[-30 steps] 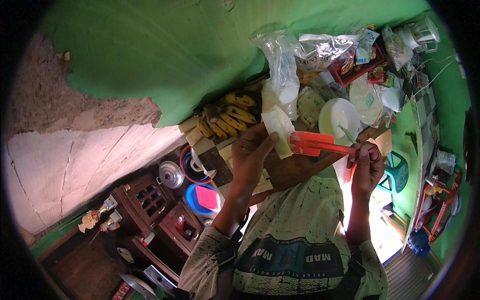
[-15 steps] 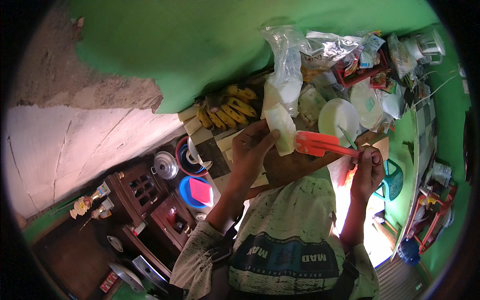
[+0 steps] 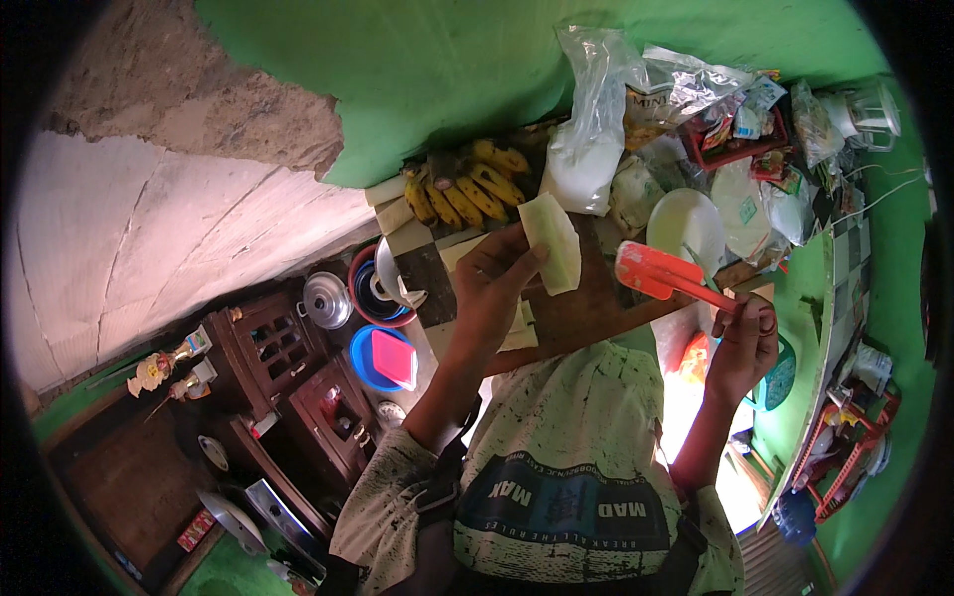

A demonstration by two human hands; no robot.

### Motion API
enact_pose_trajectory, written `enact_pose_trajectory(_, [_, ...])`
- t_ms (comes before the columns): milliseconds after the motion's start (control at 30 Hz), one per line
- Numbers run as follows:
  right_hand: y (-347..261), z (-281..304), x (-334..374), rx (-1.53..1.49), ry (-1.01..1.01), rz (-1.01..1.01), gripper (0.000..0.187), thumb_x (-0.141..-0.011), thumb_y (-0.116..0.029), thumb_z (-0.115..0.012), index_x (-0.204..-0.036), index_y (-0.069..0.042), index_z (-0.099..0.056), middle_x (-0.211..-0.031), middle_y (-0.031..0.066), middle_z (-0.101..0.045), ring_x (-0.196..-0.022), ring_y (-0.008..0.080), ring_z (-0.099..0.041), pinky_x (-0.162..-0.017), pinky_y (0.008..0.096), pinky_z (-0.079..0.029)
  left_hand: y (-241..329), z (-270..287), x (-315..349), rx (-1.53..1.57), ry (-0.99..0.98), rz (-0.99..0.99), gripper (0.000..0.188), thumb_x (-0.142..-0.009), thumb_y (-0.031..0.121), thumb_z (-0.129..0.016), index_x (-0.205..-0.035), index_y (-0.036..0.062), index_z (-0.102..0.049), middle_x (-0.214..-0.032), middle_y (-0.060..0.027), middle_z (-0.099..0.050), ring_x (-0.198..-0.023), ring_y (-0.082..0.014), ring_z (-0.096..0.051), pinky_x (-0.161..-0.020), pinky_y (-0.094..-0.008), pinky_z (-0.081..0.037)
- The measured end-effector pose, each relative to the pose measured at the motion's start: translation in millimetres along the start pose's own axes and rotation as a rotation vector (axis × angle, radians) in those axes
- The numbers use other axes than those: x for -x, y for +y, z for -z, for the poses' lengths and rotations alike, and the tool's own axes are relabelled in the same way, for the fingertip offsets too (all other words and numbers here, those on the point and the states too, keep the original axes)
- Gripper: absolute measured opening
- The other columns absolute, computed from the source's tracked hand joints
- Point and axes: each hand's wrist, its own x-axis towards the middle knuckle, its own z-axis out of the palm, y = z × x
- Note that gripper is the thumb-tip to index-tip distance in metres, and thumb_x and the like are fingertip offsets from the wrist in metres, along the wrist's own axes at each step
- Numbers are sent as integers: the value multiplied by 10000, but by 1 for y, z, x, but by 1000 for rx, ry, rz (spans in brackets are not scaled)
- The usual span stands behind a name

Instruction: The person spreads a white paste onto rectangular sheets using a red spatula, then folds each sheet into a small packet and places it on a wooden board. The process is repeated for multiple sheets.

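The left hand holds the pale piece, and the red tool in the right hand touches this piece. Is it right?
Not quite: the red tool does not touch the pale piece; the head view shows a gap between them. The left hand does hold the piece and the right hand the tool.

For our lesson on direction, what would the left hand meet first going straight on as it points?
The left hand, holding a pale slice, would likely meet the tall clear bag; depth is unclear.

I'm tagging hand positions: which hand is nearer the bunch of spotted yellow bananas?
Left. The left hand is just below the bananas in the picture, slightly right; the right hand, holding a flat red tool, is much farther off, to their lower right.
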Motion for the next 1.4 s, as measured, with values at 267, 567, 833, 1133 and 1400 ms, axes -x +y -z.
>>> enact_pose_trajectory(267, [8,-10,19,-71,-230,74,176,-1038,-128,-513,-1006,19,-605,-822,67,-584,-654,129,-510,-572,277,-424,2,-10,7,32,-22,-23,363,-946,67,-670,-1278,-60,-600,-1148,-132,-696,-1006,-186,-691,-867,-336,-587])
enact_pose_trajectory(567, [6,-12,23,4,-207,94,121,-1007,-80,-541,-919,0,-559,-909,175,-683,-677,146,-589,-566,280,-498,-8,-12,8,-18,-35,-19,347,-949,59,-666,-1266,-67,-603,-1116,-129,-707,-973,-154,-686,-851,-297,-574])
enact_pose_trajectory(833, [11,-8,22,1,-222,79,129,-1013,-96,-550,-953,15,-577,-962,176,-688,-670,152,-591,-590,290,-510,-13,-18,3,5,-80,-45,371,-914,43,-715,-1251,-62,-604,-1126,-129,-706,-990,-162,-684,-872,-305,-565])
enact_pose_trajectory(1133, [7,-5,19,67,-177,101,119,-1004,-77,-539,-928,11,-560,-952,163,-680,-691,153,-589,-584,279,-494,-6,-27,2,-92,4,-62,364,-897,28,-730,-1226,-76,-614,-1107,-129,-706,-975,-154,-680,-874,-303,-559])
enact_pose_trajectory(1400, [1,-2,7,2,-91,40,95,-988,-46,-543,-908,4,-553,-928,148,-677,-680,148,-564,-566,278,-474,-3,-26,-8,-186,4,-95,358,-899,34,-725,-1220,-79,-617,-1106,-135,-706,-972,-151,-677,-860,-294,-557])
